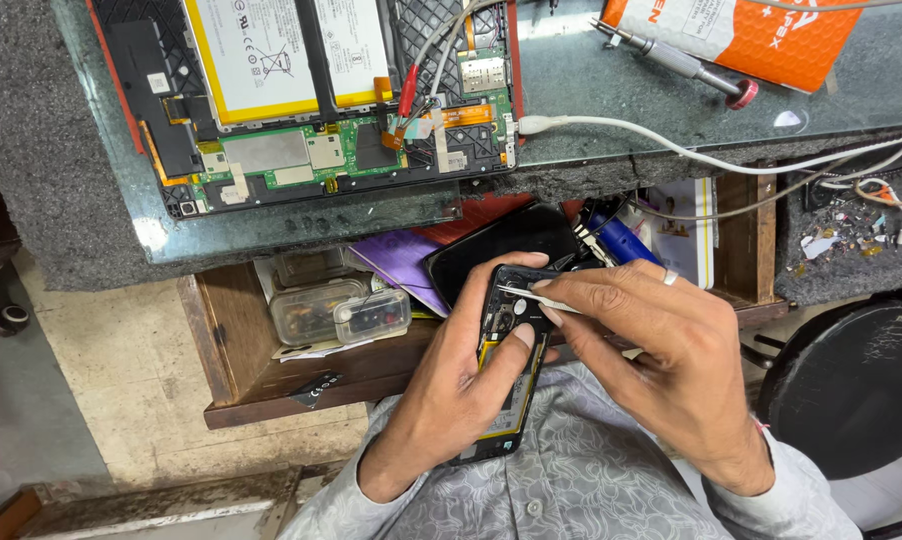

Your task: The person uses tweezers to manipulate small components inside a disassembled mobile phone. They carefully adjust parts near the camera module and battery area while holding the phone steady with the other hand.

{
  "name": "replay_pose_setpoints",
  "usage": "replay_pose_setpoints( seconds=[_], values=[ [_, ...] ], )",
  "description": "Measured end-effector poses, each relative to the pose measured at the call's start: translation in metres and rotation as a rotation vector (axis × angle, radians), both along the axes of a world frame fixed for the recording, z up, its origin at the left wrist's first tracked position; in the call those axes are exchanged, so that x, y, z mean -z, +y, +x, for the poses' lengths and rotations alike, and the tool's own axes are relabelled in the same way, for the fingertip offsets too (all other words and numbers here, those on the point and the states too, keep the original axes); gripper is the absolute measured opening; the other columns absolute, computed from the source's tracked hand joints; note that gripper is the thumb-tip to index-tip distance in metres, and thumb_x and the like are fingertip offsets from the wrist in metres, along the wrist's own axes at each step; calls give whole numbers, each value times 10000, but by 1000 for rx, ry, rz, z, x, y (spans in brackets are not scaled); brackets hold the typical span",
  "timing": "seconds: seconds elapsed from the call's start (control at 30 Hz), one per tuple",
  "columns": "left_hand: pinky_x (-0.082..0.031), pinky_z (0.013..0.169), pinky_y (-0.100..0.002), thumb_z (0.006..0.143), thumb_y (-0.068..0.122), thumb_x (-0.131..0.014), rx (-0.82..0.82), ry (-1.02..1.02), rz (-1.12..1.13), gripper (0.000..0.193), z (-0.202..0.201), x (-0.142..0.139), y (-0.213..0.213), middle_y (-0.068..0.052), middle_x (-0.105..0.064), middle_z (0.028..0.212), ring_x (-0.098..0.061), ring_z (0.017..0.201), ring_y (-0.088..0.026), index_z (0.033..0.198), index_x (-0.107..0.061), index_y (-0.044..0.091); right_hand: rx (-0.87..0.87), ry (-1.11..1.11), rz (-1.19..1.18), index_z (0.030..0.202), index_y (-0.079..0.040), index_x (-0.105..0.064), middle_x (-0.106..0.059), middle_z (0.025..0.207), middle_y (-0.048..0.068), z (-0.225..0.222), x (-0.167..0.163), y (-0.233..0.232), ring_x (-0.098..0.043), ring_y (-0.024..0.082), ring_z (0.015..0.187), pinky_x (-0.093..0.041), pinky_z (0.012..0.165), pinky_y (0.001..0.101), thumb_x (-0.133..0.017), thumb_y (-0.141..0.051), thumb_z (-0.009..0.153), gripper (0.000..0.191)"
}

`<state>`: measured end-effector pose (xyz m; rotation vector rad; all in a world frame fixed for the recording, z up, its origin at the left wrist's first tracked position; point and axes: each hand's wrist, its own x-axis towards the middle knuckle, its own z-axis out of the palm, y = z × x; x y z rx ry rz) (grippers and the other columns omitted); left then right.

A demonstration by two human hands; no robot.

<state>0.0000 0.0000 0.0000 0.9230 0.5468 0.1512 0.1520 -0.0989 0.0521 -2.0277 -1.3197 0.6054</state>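
Shirt: a grey patterned shirt point(581, 470) is seen lowest in the view, nearest to the camera, and both forearms come out from it.
Left hand: the left hand point(451, 390) is closed around an opened phone point(506, 370); the thumb is laid across the inner side of the phone, and the fingers are wrapped behind it.
Right hand: the right hand point(661, 350) is pinched shut on tweezers point(531, 293), held between thumb and forefinger; a ring is worn on one finger.
Phone position: the phone is held in the air above the lap, in front of the open drawer point(271, 370), with its back cover removed and its yellow-edged inside shown.
Tweezers position: the tip is placed at the upper part of the phone, near the camera area; what exactly is touched cannot be told.
Table: an opened tablet point(301, 100) with a white battery is laid on the glass top point(591, 100), and a white cable point(671, 145) is plugged at its side.
Drawer contents: small clear boxes point(341, 315) and a dark phone screen point(501, 245) are kept there.
Risk, as judged: a small part could be scratched or a thin flat cable torn if the tip slips. A loosened piece could also be dropped to the floor, because nothing is placed under the phone.
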Motion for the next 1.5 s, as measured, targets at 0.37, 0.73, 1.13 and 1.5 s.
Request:
replay_pose_setpoints(
  seconds=[0.37, 0.73, 1.13, 1.5],
  values=[
    [-611, 960, -316, 1034, -18, -470, -7, -29, -33, 492, 0, 2, 1, -102, -590, 1295, -650, 1107, -142, 1514, -384, 44, 80, 186, 47, 1152, -19, -732, -683, 1082, 103, -4, 4, -1, -746, 143, 886, -611, 731, 243, -722, 70, 875, 291],
    [-612, 984, -338, 1039, -9, -451, 2, -40, -52, 465, -1, 2, 0, -123, -575, 1363, -674, 1166, -184, 1496, -379, 40, 157, 132, 107, 1148, -8, -734, -684, 1041, 95, -4, 8, -2, -725, 120, 836, -596, 684, 217, -749, 71, 894, 267],
    [-608, 999, -347, 1043, 15, -453, 3, -50, -75, 485, -2, -1, 2, -140, -588, 1364, -677, 1177, -202, 1518, -358, 32, 19, -10, 45, 1129, -10, -740, -709, 1034, 103, 11, 1, 2, -720, 181, 869, -569, 724, 276, -752, 39, 853, 281],
    [-603, 997, -336, 1047, 18, -458, 2, -57, -70, 476, -1, -1, 3, -132, -603, 1330, -674, 1171, -188, 1515, -368, 30, -93, -87, 60, 1106, -30, -736, -752, 1084, 83, 21, -5, 7, -723, 229, 928, -565, 797, 317, -778, -13, 825, 285]
  ],
)
